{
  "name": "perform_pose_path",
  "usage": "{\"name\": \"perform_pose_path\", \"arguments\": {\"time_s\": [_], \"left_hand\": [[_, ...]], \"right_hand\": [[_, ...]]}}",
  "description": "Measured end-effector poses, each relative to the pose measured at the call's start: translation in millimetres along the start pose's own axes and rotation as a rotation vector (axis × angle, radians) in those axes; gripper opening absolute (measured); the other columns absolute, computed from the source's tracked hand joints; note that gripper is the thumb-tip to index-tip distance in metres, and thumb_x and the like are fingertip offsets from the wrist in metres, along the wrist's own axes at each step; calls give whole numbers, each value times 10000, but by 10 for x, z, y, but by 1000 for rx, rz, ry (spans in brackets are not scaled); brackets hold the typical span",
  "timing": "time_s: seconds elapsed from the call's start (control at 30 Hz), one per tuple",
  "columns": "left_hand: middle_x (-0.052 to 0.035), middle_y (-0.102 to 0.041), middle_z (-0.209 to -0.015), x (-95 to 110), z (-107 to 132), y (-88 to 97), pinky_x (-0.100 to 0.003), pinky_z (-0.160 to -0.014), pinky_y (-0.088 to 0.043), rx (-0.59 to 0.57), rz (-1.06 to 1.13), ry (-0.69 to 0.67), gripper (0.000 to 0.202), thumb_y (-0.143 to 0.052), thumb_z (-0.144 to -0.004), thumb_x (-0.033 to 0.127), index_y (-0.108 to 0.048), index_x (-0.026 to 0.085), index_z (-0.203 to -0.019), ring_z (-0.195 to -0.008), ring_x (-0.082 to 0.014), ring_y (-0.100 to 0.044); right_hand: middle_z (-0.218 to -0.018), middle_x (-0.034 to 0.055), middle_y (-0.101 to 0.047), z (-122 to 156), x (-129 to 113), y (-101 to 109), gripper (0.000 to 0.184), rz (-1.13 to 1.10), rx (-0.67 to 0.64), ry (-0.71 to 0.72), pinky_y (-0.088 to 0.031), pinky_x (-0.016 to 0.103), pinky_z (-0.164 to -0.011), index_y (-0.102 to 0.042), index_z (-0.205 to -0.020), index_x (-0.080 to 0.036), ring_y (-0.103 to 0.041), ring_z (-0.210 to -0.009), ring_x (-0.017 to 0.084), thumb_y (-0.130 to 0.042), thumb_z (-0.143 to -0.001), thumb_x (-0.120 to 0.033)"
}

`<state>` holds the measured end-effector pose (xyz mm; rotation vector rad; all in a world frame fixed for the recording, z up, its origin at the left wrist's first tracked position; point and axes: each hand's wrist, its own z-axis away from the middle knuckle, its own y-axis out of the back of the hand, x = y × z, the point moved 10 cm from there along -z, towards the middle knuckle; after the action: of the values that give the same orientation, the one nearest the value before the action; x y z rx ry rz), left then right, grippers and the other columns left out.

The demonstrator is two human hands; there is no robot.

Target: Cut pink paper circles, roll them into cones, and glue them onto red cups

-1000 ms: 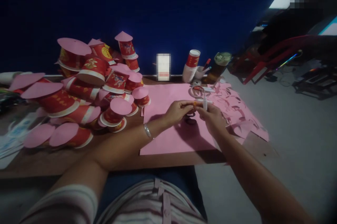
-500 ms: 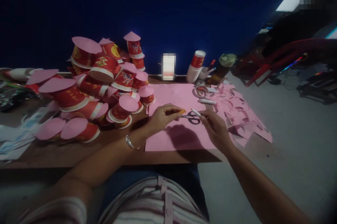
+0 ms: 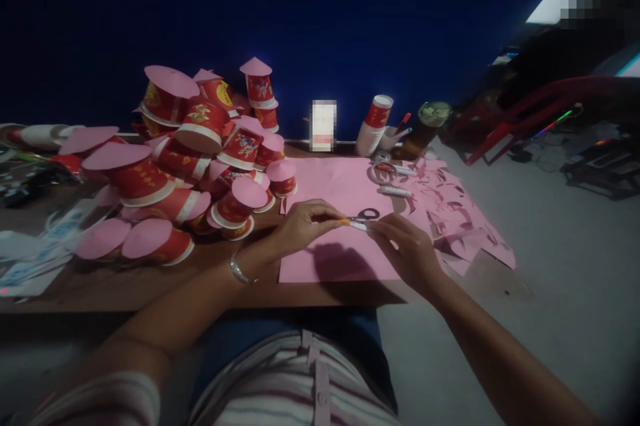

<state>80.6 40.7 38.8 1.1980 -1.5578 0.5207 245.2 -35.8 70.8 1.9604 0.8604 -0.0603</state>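
My left hand point(image 3: 307, 223) is closed, pinching a small orange cap point(image 3: 344, 221) between thumb and fingertips. A slim white pen point(image 3: 358, 227) is gripped in my right hand point(image 3: 407, 239), its front end meeting the cap. Whether the cap is fully seated I cannot tell. Both hands are over a pink paper sheet point(image 3: 320, 179). Just behind the pen lies a pair of scissors point(image 3: 369, 213) with dark handles, partly hidden by my right hand.
Red paper cups with pink cone tops point(image 3: 240, 203) are heaped at left. Behind the sheet stand a cup stack point(image 3: 377, 123) and a dark jar point(image 3: 427, 126). A tape roll point(image 3: 383, 173), a white marker point(image 3: 395, 191) and pink paper scraps point(image 3: 465, 219) lie at right.
My hands have come together, and the white pen's end now meets the orange cap. The pen has moved left and slightly down, and the view has shifted a little.
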Motion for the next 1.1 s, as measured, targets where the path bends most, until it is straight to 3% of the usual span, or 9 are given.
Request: {"name": "perform_pose_path", "arguments": {"time_s": [0.37,0.6,0.83,0.9,1.0,1.1], "left_hand": [[-70,-796,-923,156,82,3,-308,-769,-608,-37,-12,5,121,-804,-852,304,-825,219,-935,-834,-175,-737],[-63,-789,-886,301,146,38,-299,-777,-602,-51,-69,-112,74,-782,-871,222,-825,217,-931,-829,-166,-738],[-59,-774,-873,160,198,3,-285,-743,-595,-100,-73,-90,70,-760,-893,244,-816,210,-918,-800,-162,-728],[-59,-779,-959,88,225,-7,-289,-777,-604,-112,-108,-52,129,-757,-897,263,-804,217,-1009,-845,-163,-732],[-83,-726,-1246,0,314,83,-352,-921,-607,-95,-294,25,435,-775,-880,293,-695,247,-1304,-1069,-205,-710],[-131,-629,-1402,-72,513,176,-464,-1100,-531,-177,-565,100,585,-813,-829,297,-633,207,-1378,-1288,-280,-610]], "right_hand": [[-889,96,-748,-33,-263,2,224,97,31,115,-523,317,-635,-765,-1068,-224,-687,-782,204,-545,-1046,-260],[-855,71,-711,-53,-162,-204,226,-265,-76,-87,-542,314,-652,-738,-1011,-213,-680,-747,195,-530,-1056,-289],[-810,36,-706,-10,-28,-465,227,-451,-205,-269,-504,304,-672,-745,-960,-217,-640,-719,182,-575,-1035,-347],[-856,39,-718,16,-17,-527,195,-446,-234,-258,-497,299,-687,-739,-987,-220,-652,-758,184,-576,-1030,-319],[-924,57,-714,13,97,-505,171,-333,-205,-206,-491,307,-715,-711,-1009,-215,-661,-813,197,-555,-1023,-281],[-931,73,-714,-15,475,-390,175,-145,-132,-250,-475,314,-683,-692,-997,-207,-655,-784,209,-544,-1011,-302]]}}
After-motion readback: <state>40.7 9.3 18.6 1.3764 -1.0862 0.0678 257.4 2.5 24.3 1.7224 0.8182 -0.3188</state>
